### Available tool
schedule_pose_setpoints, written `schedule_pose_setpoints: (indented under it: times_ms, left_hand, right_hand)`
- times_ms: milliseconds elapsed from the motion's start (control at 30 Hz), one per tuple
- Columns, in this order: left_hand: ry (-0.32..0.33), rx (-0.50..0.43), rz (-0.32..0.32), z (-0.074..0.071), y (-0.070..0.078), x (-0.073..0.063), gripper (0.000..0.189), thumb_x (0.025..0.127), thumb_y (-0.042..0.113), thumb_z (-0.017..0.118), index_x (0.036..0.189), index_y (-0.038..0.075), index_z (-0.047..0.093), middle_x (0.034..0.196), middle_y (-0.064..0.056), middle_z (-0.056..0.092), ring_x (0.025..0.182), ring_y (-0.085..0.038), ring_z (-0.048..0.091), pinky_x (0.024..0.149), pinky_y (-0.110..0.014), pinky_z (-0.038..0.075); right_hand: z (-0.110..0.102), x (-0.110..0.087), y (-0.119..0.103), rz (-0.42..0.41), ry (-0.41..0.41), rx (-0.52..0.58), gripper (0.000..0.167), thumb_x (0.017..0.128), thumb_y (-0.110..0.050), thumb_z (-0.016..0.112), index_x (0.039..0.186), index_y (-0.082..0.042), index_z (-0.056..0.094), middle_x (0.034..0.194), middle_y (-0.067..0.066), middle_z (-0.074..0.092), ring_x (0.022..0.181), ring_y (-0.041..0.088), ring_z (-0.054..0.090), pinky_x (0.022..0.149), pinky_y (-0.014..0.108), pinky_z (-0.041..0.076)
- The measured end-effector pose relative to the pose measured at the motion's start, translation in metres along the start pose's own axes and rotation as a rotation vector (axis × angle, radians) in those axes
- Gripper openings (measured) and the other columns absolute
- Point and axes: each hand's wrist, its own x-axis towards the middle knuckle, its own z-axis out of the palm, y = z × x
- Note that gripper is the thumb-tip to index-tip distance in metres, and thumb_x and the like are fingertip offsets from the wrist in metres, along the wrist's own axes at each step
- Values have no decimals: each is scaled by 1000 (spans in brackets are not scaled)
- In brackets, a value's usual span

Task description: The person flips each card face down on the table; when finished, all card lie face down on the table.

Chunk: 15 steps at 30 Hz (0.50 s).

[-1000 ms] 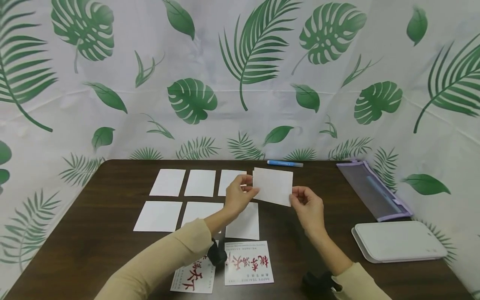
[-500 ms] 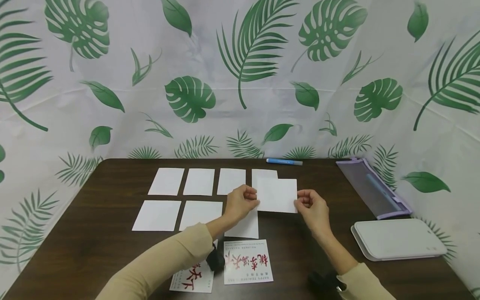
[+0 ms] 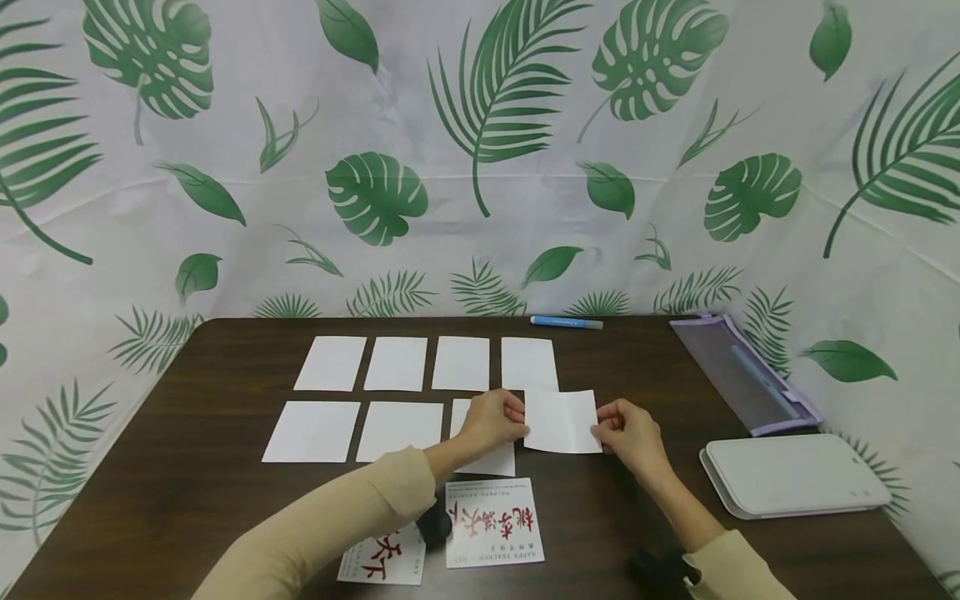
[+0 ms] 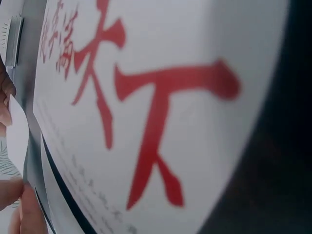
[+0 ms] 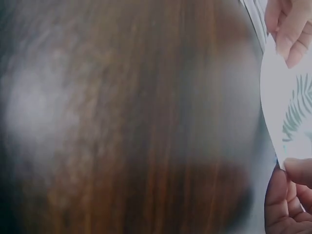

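Between both hands a blank white card (image 3: 562,422) is stretched at the right end of the near row. My left hand (image 3: 492,421) pinches its left edge and my right hand (image 3: 632,433) pinches its right edge. In the left wrist view the card (image 4: 17,134) bows slightly between the fingers; the right wrist view also shows the card (image 5: 274,92) curving. Partly under my left hand lies another white card (image 3: 487,458). Nearer me are a card with red Chinese characters (image 3: 495,523) and a second such card (image 3: 384,558), partly covered by my left forearm.
Blank cards lie in two rows, including a far-row card (image 3: 529,364) and a near-row card (image 3: 311,432). A blue marker (image 3: 566,322) lies at the table's back edge. On the right are a purple mesh zip pouch (image 3: 738,375) and a white flat case (image 3: 797,475).
Both hands have brought the white card down and toward me, from over the far row to the near row's right end. The far-row card behind it is now uncovered.
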Motion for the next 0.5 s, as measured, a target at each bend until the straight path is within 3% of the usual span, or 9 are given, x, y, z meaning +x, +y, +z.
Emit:
schedule_pose_setpoints:
  times_ms: [267,500]
  left_hand:
    - [-49,111,34,0,-1,1,20,70,2,79,84,-1,64,73,-7,68,60,-8,58,53,-17,43]
    - [-84,247,51,1,2,3,19,68,7,81,77,2,65,64,-1,65,55,-6,51,52,-19,39]
  right_hand:
    - [-2,1,6,-35,-49,-101,18,77,-1,70,91,4,61,69,4,59,58,11,55,53,24,53]
    - [-3,-1,7,-77,-45,-248,19,75,-9,75,86,-1,61,68,2,57,61,14,48,55,27,37]
